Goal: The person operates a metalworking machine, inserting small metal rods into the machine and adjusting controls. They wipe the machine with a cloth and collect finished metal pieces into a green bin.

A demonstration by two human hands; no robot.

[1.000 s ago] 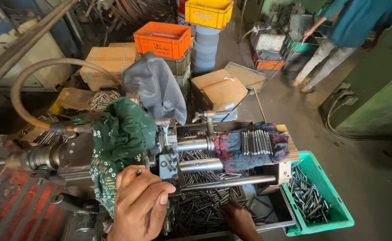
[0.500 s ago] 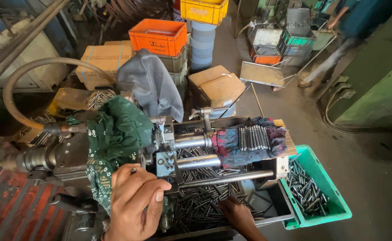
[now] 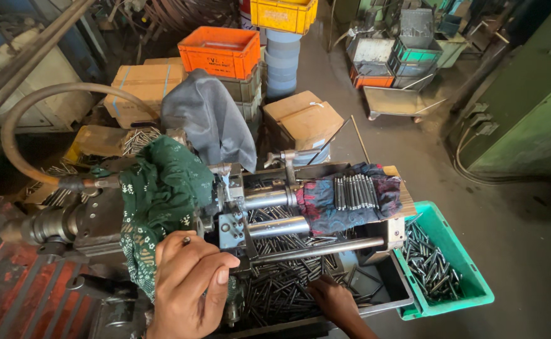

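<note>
My left hand [image 3: 187,289] is closed over a lever handle of the metal turning machine [image 3: 253,210], and the lever's small knob [image 3: 186,240] sticks out above my knuckles. A green patterned cloth [image 3: 162,194] drapes the machine just left of this hand. My right hand [image 3: 337,302] reaches down into the grey tray [image 3: 391,285] among several loose steel rods [image 3: 275,289]. Its fingers are hidden, so its grip is unclear. A row of finished rods [image 3: 354,191] lies on a dark patterned cloth [image 3: 332,213] at the machine's right end.
A green crate [image 3: 470,285] with more rods stands to the right of the tray. Behind the machine are a grey cloth [image 3: 209,119], cardboard boxes [image 3: 304,116], an orange crate [image 3: 219,50] and a yellow crate [image 3: 285,12]. A curved hose [image 3: 18,125] arcs at the left.
The person standing at the back right has gone out of view. My left hand has shifted slightly on the lever; my right hand stays in the tray.
</note>
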